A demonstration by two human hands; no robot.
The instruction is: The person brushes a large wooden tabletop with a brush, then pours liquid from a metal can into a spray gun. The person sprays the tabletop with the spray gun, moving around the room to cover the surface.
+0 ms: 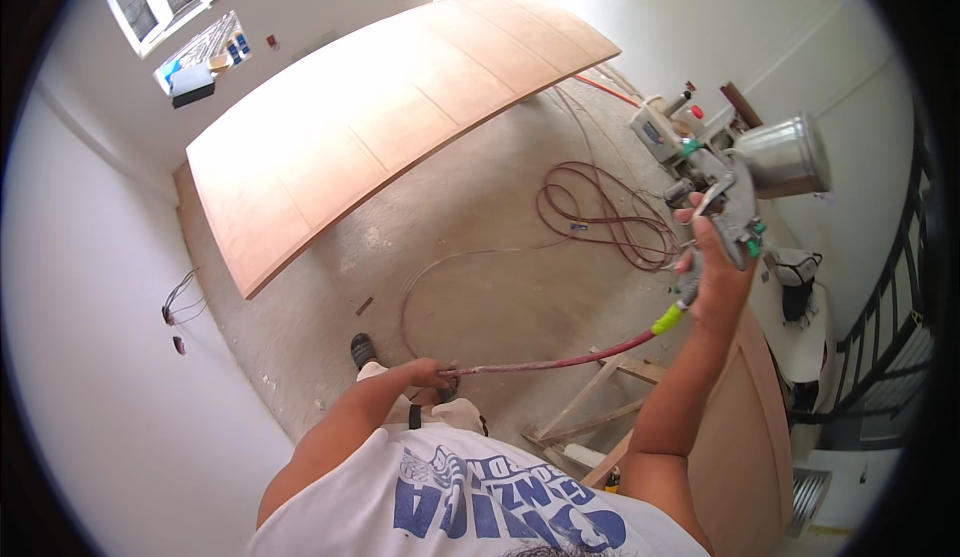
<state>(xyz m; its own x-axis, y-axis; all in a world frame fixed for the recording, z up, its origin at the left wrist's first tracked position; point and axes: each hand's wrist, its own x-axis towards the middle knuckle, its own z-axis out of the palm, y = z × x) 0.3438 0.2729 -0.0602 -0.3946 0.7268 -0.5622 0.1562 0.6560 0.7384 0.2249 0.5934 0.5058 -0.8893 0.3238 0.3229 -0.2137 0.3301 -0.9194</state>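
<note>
My right hand, raised at the right, is wrapped round the handle of a spray gun. A silver metal cup is fixed to the gun and tilts to the right. From the handle, a reddish air hose with a yellow-green sleeve at its end runs leftward to my left hand. That hand is closed on the hose, low in front of my body. Beyond both hands lies a large, pale wooden door panel with grooves across it, raised above the floor.
Loops of hose lie on the dusty concrete floor. At lower right a wooden trestle stands beside another wooden panel. A bag and a black railing are at the right. Wires stick out of the left wall.
</note>
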